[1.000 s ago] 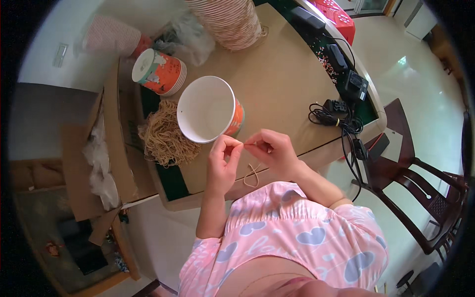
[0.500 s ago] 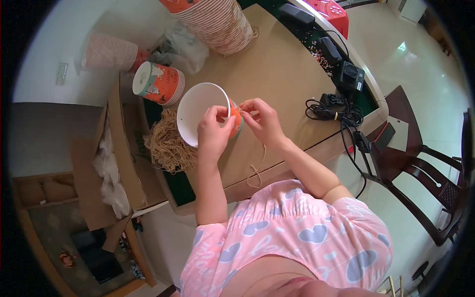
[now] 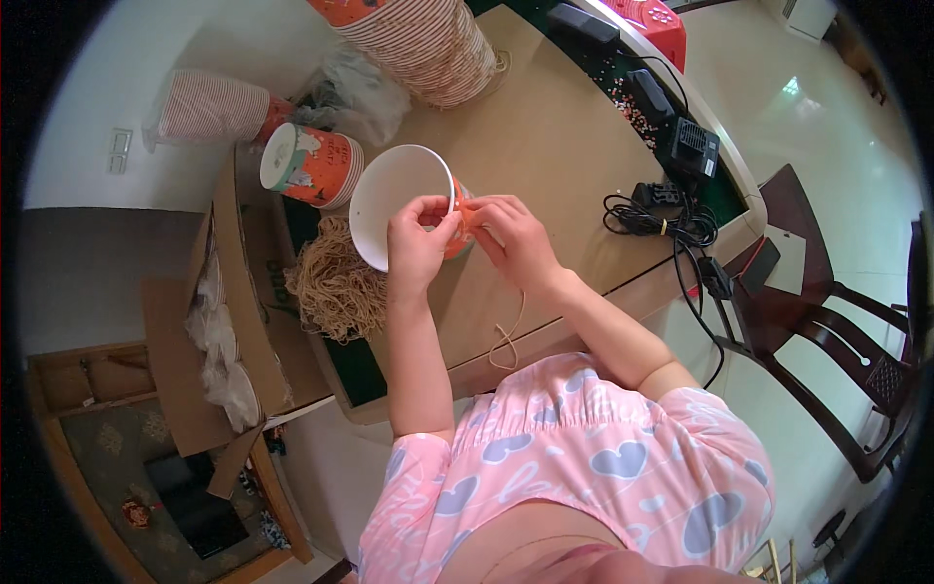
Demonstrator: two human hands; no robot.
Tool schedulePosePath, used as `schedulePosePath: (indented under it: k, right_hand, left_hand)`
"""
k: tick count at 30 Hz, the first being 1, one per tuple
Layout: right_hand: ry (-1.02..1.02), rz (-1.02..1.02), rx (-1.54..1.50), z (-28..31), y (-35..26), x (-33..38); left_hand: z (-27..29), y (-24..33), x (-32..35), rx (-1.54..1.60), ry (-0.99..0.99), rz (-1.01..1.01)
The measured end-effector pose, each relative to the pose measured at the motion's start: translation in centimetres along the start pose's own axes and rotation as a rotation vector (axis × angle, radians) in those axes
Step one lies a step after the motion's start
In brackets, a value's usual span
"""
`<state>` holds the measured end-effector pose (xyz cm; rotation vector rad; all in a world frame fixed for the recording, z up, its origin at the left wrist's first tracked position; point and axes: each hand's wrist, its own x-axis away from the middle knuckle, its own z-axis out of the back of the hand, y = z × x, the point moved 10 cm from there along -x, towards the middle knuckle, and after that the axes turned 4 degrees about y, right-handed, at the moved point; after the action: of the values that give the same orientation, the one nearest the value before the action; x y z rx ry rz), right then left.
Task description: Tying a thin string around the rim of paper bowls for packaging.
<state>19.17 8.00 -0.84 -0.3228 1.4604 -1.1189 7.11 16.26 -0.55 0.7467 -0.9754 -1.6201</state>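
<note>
evidently both grips work at the rim of one white-lined tub (image 3: 389, 185), which sits directly before them on the tabletop (image 3: 574, 146). the left grip (image 3: 416, 248) curls its fingertips onto the rim, probably to steady it; whether it pinches paper or something thin, i cannot tell. the right grip (image 3: 513, 232) is pinched tight against the orange outer wall, seemingly on a string (image 3: 521, 310), whose tail trails below that grip onto the near edge, likely slack so nothing tugs. whether the tub stands level or tips, i cannot tell.

just left of the left grip lies a heap of twine (image 3: 339, 282), perhaps kept there for easy reach. beyond it, farther from the grips, rests a short stack of tubs (image 3: 316, 165); a tall stack (image 3: 438, 49) stands farther ahead, presumably leaving elbow room. well right of the right grip, coiled cables (image 3: 671, 229) sit out of the way.
</note>
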Motion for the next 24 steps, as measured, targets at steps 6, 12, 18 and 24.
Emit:
schedulePosePath:
  k: [6,12,18,24]
  right_hand:
    - [0.022,-0.145,-0.074,0.0,1.2,0.9]
    - [0.054,-0.171,-0.030,-0.8,1.8,2.0]
    - [0.111,-0.135,-0.131,0.3,-0.2,1.5]
    - [0.147,-0.294,-0.213,0.0,2.5,1.3]
  left_hand:
    - [-0.1,0.4,0.7,-0.035,0.016,-0.012]
    - [0.0,0.9,0.8,-0.052,0.025,-0.050]
    - [0.0,0.6,1.6,-0.027,-0.007,0.001]
    - [0.0,1.2,2.8,-0.019,-0.029,-0.005]
